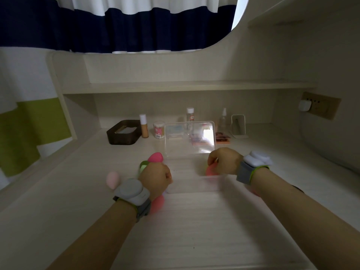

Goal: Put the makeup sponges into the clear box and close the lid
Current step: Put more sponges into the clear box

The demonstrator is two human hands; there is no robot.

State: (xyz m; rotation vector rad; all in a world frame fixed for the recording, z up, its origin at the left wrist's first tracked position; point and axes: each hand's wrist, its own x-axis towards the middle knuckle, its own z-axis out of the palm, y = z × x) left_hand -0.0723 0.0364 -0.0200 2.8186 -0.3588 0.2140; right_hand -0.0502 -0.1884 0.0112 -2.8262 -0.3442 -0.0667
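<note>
A clear box sits at the middle of the desk with its lid standing up behind it. My right hand is over the box's right side, closed on a coral pink sponge. My left hand is at the box's left edge with its fingers curled; what it holds is hidden. Just beyond that hand lie a bright pink sponge and a green sponge. A pale pink sponge lies further left. Another pink sponge shows under my left wrist.
Along the back of the desk stand a dark brown tray, a foundation bottle, a cotton swab tub, a clear bottle, a spray bottle, a small mirror and a makeup palette. A shelf runs overhead.
</note>
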